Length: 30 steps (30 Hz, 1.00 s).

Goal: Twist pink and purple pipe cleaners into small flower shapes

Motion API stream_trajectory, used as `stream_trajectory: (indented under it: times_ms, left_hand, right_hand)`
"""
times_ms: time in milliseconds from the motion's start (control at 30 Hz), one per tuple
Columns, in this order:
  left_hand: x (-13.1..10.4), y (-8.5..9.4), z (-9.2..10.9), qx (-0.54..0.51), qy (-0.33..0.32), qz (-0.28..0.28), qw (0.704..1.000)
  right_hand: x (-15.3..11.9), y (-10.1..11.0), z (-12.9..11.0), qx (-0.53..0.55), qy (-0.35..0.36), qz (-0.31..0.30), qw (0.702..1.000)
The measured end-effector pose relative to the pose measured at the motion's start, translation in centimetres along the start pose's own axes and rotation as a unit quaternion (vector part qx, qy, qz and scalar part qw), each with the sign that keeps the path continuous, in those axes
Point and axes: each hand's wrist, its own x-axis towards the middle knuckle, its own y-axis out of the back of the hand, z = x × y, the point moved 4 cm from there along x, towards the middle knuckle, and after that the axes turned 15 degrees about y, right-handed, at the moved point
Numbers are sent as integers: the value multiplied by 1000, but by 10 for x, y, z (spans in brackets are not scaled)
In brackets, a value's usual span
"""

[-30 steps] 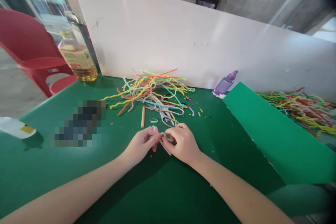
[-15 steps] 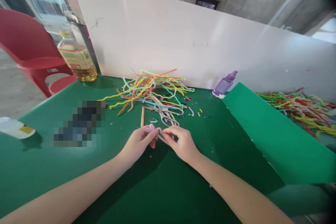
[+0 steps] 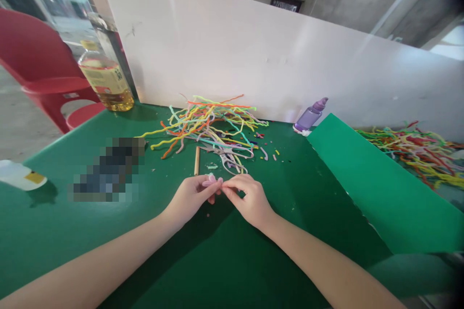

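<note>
Hands practically fingertip to fingertip over the glossy dark-green bench. Left hand curled mostly closed, with a pale-pink looped piece, probably pipe cleaner, between thumb and fingers. Right hand in a tight thumb-and-forefinger pinch at the right end of that same piece; can't tell the amount of strand behind those fingers. Going by looks, mid-bend or mid-twist on the pink bit. For the next move, probably best to hold the left grip steady and work the end round in small pinches, without squashing the loops. Just beyond: metal scissors with pale-lilac handles, a thin tan stick, a tangled heap of multicoloured fuzzy strands.
</note>
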Motion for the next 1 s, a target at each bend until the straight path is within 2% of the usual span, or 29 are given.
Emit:
stream_trajectory:
  times_ms: [200,367,467,567,667,733,767,800,867,933,1000]
  left_hand:
    - [2,1,-4,-17,19,-11,1000]
    - [0,0,-1,-18,6,-21,1000]
    - [-2,0,1,-41,4,-27,999]
    - [-2,0,1,-79,8,-17,997]
    - [-2,0,0,-106,17,-11,994]
    - [-1,0,0,-113,18,-14,993]
    - [-1,-1,0,-112,16,-16,993]
    - [-1,-1,0,-108,13,-18,994]
    - [-2,-2,2,-101,6,-27,995]
    - [-2,-3,2,-100,2,-40,994]
    - [-3,-4,3,-108,5,-49,993]
  right_hand:
    - [3,1,-4,-66,90,-14,994]
    - [-1,2,-11,-143,166,-70,973]
    - [-4,3,-14,-175,192,-114,959]
    - [-5,2,-15,-161,189,-120,961]
    - [-3,3,-11,-76,111,-70,988]
    - [-3,3,-3,12,5,-20,1000]
    - [-3,2,2,70,-55,-5,996]
    - [-4,-1,8,137,-112,-3,984]
    - [-6,-10,16,281,-207,-28,937]
    - [-8,-18,21,389,-270,-55,879]
    - [-10,-21,25,440,-310,-62,841]
